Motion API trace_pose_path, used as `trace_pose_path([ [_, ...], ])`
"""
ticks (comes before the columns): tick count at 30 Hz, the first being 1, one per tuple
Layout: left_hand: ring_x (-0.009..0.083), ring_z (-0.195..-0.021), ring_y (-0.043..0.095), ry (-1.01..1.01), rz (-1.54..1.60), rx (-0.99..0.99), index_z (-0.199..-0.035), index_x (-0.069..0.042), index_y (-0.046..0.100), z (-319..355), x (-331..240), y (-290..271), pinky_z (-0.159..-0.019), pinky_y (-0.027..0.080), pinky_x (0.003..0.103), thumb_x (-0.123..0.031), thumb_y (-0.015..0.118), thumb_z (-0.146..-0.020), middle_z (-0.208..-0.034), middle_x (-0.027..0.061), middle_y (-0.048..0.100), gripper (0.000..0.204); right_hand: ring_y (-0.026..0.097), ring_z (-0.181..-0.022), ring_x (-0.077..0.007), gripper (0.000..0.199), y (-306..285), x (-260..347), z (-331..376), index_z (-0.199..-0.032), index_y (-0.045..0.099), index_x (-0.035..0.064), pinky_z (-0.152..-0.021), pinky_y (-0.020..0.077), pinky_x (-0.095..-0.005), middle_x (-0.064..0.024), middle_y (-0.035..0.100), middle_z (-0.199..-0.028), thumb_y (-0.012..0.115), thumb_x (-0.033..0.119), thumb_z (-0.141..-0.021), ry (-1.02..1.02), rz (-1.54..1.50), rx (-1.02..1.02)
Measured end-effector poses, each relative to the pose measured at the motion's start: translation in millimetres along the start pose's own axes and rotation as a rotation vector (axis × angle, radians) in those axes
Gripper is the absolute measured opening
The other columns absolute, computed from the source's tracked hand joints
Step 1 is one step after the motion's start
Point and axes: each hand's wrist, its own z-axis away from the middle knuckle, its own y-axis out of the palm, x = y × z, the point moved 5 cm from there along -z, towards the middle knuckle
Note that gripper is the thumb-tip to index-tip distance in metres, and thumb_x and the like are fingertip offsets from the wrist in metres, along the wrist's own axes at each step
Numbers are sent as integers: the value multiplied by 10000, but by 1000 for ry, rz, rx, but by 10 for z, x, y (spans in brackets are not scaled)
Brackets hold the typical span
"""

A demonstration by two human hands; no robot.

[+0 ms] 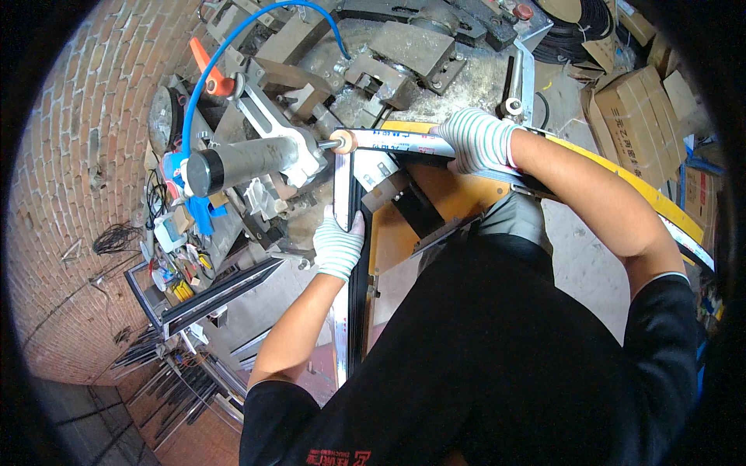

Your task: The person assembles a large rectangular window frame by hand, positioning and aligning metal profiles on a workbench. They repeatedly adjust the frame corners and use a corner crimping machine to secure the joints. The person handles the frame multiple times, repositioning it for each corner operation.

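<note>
Two metal frame profiles meet at a right-angle corner (347, 147) on a workshop machine. My left hand (339, 245), in a white striped glove, grips the profile (343, 198) that runs toward me. My right hand (475, 140), gloved the same way, holds down the profile (404, 141) that runs to the right. A grey pneumatic cylinder (245, 159) with a tan round tip (343, 141) points at the corner from the left and touches it or nearly so.
A blue air hose (233, 43) arcs over the machine, next to an orange lever (210, 74). Steel clamp blocks (412, 50) sit behind the corner. Cardboard boxes (637, 116) stand at the right, spare profiles (210, 295) at the lower left, a brick wall (78, 155) on the left.
</note>
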Motion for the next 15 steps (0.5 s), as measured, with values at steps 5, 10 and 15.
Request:
trace_pose_path([
  [5,484,-805,734,-6,25,-2,-1206,-33,625,20,-20,-20,-750,592,525,-446,752,-918,-841,276,741,519,725,-952,-443,540,14,-16,-11,-1268,696,98,-827,589,-477,-229,753,-983,827,303,-787,-12,-3,2],
  [10,484,-792,731,17,17,-17,-1162,-46,621,24,-79,-56,-737,590,530,-417,757,-918,-826,264,738,465,728,-951,-432,533,38,-35,-17,-1268,691,109,-826,591,-471,-228,751,-982,824,308,-791,-1,-36,11],
  [15,481,-798,733,6,37,-15,-1151,-45,626,29,-80,-60,-737,592,520,-412,759,-917,-832,263,741,455,732,-966,-423,543,36,-48,-1,-1277,690,94,-832,594,-465,-225,752,-1008,820,303,-793,7,-40,10],
])
